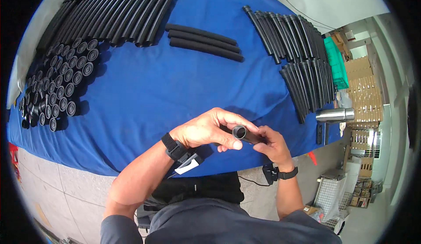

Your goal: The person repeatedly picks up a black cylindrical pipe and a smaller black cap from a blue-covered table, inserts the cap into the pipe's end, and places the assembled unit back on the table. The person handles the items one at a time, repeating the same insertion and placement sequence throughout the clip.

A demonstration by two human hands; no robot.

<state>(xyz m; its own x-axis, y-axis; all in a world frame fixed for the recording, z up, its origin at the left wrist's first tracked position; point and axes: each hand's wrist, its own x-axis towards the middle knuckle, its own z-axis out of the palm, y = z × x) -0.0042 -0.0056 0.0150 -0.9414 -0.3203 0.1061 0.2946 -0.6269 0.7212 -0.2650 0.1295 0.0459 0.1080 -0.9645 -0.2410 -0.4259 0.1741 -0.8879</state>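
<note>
A short stretch of black tube (246, 135) shows between my hands above the blue-covered table, its hollow round mouth tilted up toward me. My left hand (217, 130) curls around that open end, the thumb below the rim and the index finger along its far side. Further down the tube, my right hand (274, 145) grips it with thumb and fingers closed. The tube's other end is hidden by my right hand. Beyond my hands, three matte black sleeves (204, 42) lie side by side on the cloth.
Black tubes (118, 18) fill the far left, with many ringed black round caps (61, 81) nearer me. Black tubes with collared ends (307, 64) lie in two rows at right. Beside them are a steel flask (335, 115), a green crate (337, 62) and stacked cardboard (364, 95).
</note>
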